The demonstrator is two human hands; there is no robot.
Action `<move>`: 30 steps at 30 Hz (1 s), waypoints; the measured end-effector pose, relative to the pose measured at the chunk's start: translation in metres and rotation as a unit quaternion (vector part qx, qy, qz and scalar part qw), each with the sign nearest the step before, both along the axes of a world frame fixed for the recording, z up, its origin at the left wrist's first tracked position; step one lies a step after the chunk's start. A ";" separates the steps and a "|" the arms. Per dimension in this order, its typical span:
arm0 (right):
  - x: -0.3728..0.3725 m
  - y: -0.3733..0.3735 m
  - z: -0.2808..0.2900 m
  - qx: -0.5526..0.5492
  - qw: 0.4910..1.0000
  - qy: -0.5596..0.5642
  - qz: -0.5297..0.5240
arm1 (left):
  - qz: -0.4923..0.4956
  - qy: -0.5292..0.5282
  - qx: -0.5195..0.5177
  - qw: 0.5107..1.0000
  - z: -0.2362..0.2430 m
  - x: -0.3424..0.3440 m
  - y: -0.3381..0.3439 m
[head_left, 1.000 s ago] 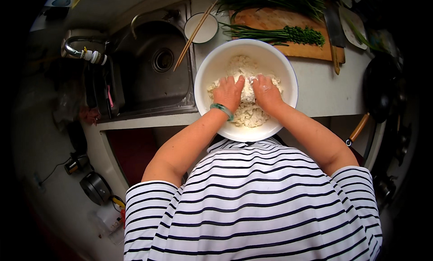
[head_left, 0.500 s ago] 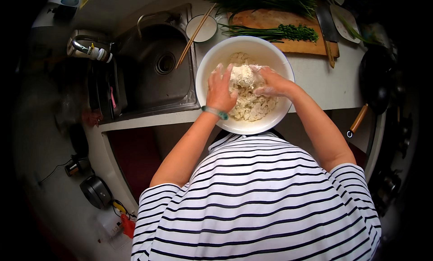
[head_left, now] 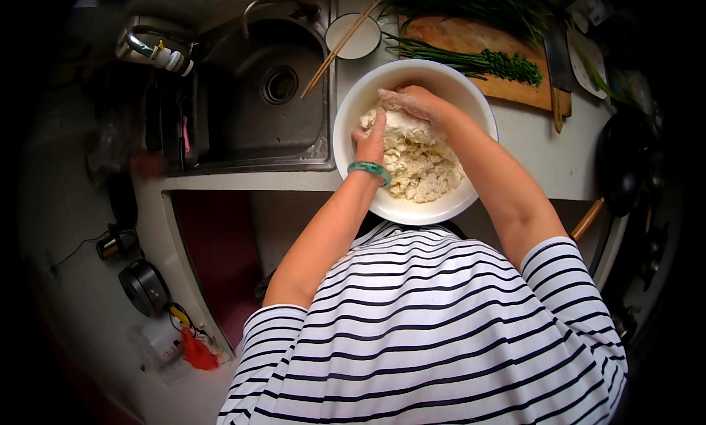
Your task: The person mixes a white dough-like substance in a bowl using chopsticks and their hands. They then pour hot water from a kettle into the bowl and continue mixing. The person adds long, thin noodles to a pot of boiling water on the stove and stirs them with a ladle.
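A white bowl (head_left: 343, 123) at the counter's front edge holds crumbly, pale dough (head_left: 423, 173). Both hands are inside it, gripping a larger clump from two sides. My left hand (head_left: 371, 141), with a green bangle (head_left: 369, 170) at the wrist, presses the clump's left side, thumb up; its other fingers are largely hidden. Across the far side of the same clump curves my right hand (head_left: 416, 104), its fingers coated with flour and pointing left. Part of the clump is hidden beneath that hand.
Left of the bowl is a metal sink (head_left: 243, 123). Behind, chopsticks (head_left: 342, 46) lie across a smaller white bowl (head_left: 360, 37). A cutting board (head_left: 471, 35) bears chopped green chives (head_left: 511, 66), with a cleaver (head_left: 559, 61) at its right. A black pan (head_left: 621, 164) is farther right.
My right hand has swung left to the far side of the dough clump. My left hand has turned thumb-up against its left side. The whole view has shifted slightly.
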State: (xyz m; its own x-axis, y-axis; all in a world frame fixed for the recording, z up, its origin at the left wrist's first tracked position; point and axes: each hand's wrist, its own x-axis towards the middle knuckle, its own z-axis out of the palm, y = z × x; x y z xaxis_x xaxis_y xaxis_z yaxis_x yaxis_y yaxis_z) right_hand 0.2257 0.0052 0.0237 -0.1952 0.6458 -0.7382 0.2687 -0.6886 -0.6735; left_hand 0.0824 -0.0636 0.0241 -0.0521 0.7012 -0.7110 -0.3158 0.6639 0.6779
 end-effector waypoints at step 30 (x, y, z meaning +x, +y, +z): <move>-0.008 -0.031 -0.020 0.382 0.831 -0.379 0.139 | -0.502 0.474 0.197 0.696 -0.018 0.003 0.032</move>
State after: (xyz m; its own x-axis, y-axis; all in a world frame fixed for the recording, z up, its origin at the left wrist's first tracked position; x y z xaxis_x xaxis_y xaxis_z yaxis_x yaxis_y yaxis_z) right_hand 0.2178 -0.0258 0.0040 -0.0813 0.9904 -0.1120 0.8923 0.0223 -0.4510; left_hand 0.0858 -0.0315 0.0065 0.2909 0.8533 -0.4327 0.8863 -0.0701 0.4578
